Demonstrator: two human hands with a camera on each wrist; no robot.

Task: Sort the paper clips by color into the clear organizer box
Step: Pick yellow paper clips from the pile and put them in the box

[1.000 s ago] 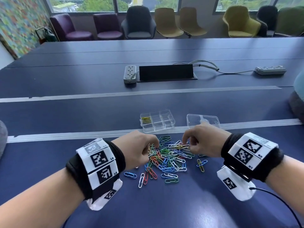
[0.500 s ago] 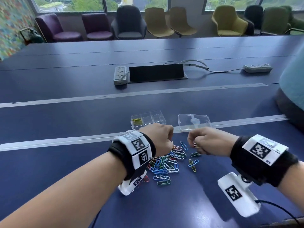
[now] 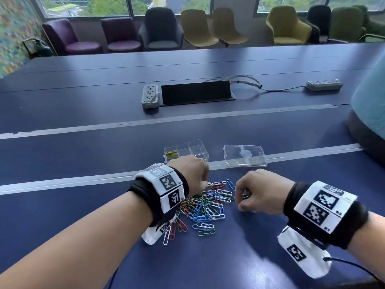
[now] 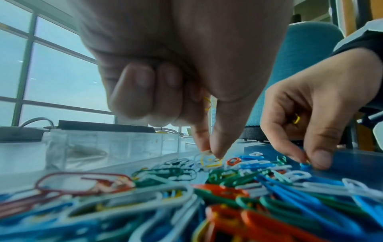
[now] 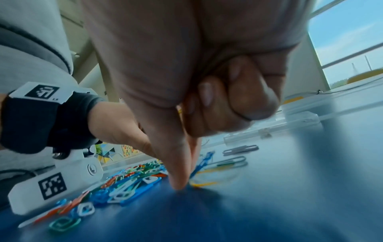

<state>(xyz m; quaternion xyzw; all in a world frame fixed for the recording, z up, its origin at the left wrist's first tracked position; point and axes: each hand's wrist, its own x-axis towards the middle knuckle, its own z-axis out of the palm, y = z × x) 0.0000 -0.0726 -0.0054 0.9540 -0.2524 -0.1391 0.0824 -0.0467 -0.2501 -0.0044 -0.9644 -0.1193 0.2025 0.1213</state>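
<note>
A heap of mixed-colour paper clips lies on the dark blue table. Just behind it stands the clear organizer box, with yellow clips in its left compartment. My left hand is at the heap's far edge. Its thumb and index finger pinch a yellow clip, and more yellow wire shows inside its curled fingers. My right hand is down at the heap's right side. Its thumb and index tips meet on the table by a yellow clip, and another yellow clip sits in its palm.
The box's clear lid lies flat to the right of the box. Two power strips and a black cable hatch sit further back. A teal chair stands at the right edge. Stray clips lie on the near side of the heap.
My left hand has moved forward to the heap's far edge, near the box. My right hand has moved off the heap's top to its right side, fingertips on the table.
</note>
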